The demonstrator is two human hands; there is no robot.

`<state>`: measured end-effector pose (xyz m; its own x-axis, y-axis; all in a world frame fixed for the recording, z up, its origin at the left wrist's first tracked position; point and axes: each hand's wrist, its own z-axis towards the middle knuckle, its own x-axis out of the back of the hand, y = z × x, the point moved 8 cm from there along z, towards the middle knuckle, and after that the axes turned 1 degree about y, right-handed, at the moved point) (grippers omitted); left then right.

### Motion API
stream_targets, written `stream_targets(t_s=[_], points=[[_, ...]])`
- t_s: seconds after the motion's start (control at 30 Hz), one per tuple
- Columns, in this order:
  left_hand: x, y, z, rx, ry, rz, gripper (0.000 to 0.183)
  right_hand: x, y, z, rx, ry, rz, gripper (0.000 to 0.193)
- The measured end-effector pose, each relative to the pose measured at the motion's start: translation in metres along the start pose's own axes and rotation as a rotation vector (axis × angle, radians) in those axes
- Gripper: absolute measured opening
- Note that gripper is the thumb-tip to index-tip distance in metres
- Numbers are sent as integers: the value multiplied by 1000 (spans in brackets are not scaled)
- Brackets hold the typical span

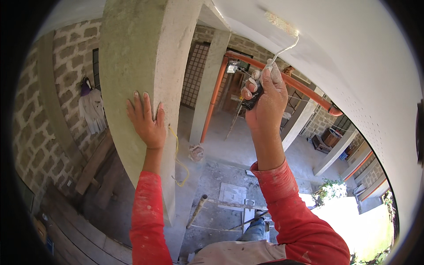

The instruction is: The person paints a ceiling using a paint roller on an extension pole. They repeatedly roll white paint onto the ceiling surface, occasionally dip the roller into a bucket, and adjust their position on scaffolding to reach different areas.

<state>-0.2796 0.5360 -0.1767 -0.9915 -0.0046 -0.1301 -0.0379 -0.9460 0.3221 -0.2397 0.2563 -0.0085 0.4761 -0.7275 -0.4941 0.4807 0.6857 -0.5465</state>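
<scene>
My left hand (148, 125) lies flat with spread fingers against a square concrete pillar (130, 57). Raised at the right, my right hand (268, 95) is wrapped round the black handle of a small paint roller (282, 24). The roller's bent wire frame runs up from my fist, and its pale sleeve touches or nearly touches the white ceiling (340, 39). White paint spots cover my right fingers and both red sleeves.
An orange pipe (304, 90) runs below the ceiling. A work lamp (232, 67) shines beside it. Yellow wire (180, 165) sticks out of the pillar. Far below, poles (197, 211) stand over the concrete floor. A shirt (92, 110) hangs on the stone wall at left.
</scene>
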Motion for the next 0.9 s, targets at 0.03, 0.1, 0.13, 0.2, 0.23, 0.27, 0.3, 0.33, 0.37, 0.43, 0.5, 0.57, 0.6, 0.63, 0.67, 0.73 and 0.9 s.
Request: stream_targets(t_s=[0.03, 0.1, 0.13, 0.2, 0.23, 0.27, 0.3, 0.33, 0.37, 0.43, 0.5, 0.57, 0.6, 0.63, 0.67, 0.73, 0.9], points=[[0, 1, 1, 6, -5, -1, 66, 0, 2, 2, 4, 1, 6, 21], [0, 0, 0, 2, -4, 8, 65, -3, 0, -8, -29, -2, 52, 14], [1, -1, -1, -1, -3, 15, 65, -7, -2, -12, -46, -5, 77, 10], [2, -2, 0, -3, 14, 2, 65, -18, -6, -14, -21, -32, 72, 8], [3, -3, 0, -4, 20, -5, 65, -21, -6, -14, -9, -45, 69, 6], [2, -3, -1, -12, 4, 10, 65, -19, -2, -10, -8, -31, 63, 5], [2, -4, -1, -16, -10, 29, 64, -17, 6, -1, -12, -21, 56, 5], [-1, -1, -1, -20, -22, 40, 64, -12, 11, 6, -8, -10, 46, 4], [-3, 2, -2, -19, -19, 35, 64, -1, 15, 10, -14, 30, 25, 4], [-5, 3, -1, -28, -8, 40, 64, 23, 29, 18, -30, 107, 1, 3], [-2, -3, -2, -18, -19, 55, 64, 58, 50, 2, -129, 160, -2, 11], [0, -3, -5, -16, -16, 43, 65, 95, 65, -36, -199, 207, -22, 24], [-1, -2, -4, -18, -3, 25, 65, 114, 69, -60, -217, 224, -38, 34], [3, -5, -3, -24, 7, 23, 66, 131, 80, -89, -254, 252, -95, 39], [2, -2, -3, -18, 8, 10, 66, 151, 86, -120, -281, 286, -161, 44], [1, 3, -1, -9, 16, -7, 66, 211, 108, -190, -457, 440, -287, 49], [-2, -2, -1, -8, -14, 25, 66, 320, 129, -377, -827, 589, -434, 32]])
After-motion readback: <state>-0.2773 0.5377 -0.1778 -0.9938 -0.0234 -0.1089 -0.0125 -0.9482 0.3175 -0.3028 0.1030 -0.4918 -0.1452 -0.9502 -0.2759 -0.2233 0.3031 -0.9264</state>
